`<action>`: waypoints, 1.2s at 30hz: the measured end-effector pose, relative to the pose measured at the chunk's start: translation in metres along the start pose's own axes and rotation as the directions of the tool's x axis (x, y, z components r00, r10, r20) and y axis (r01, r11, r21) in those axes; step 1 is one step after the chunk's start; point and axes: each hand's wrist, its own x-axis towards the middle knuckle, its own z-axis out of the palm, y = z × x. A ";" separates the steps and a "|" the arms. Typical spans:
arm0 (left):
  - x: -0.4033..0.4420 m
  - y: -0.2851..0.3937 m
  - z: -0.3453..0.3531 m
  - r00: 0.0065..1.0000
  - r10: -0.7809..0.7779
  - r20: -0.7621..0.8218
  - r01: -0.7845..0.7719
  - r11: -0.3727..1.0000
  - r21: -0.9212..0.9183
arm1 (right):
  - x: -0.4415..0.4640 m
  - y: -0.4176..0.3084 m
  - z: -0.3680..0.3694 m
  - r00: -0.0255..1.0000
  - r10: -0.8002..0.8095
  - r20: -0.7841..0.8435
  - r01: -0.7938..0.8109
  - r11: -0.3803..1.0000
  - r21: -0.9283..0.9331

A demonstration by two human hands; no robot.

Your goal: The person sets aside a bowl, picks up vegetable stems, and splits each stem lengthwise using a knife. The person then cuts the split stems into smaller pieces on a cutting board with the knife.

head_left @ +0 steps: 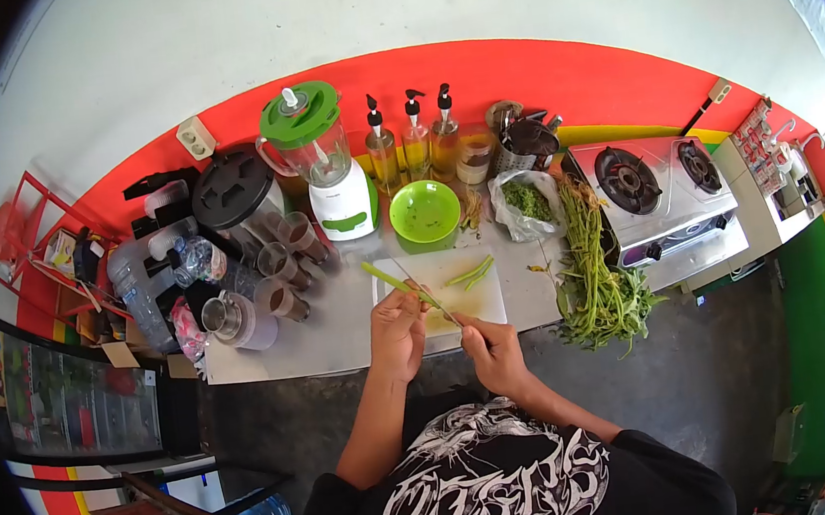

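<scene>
Head view, looking down: a green stem point(383, 277) was held at a slant above the near part of a white cutting board point(484, 308), with its far tip left free beyond the fingers. It was pinched between the thumb and fingers of the left hand point(399, 329), closed with no gap, presumably so that it could be steadied in the air rather than pressed flat. A knife point(417, 284) was held by its handle in the right hand point(495, 349), the fingers wrapped fully round it, and its blade was pointed away from the body, alongside the stem; whether stem and edge were touching could not be told. On the board, to the right, cut stem pieces point(472, 273) were laid together, seemingly kept clear of the blade. Just beyond the board, a green bowl point(428, 242) and an open plastic bag of greens point(530, 199) were set, likely for easy reach. Farther right, a leafy bundle point(590, 274) was draped over the counter's front edge, perhaps because of its length.
</scene>
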 end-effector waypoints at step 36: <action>0.007 0.009 0.000 0.995 -0.090 -0.040 0.085 0.991 -0.101 | 0.012 -0.008 -0.012 0.993 -0.084 0.079 0.084 0.996 0.004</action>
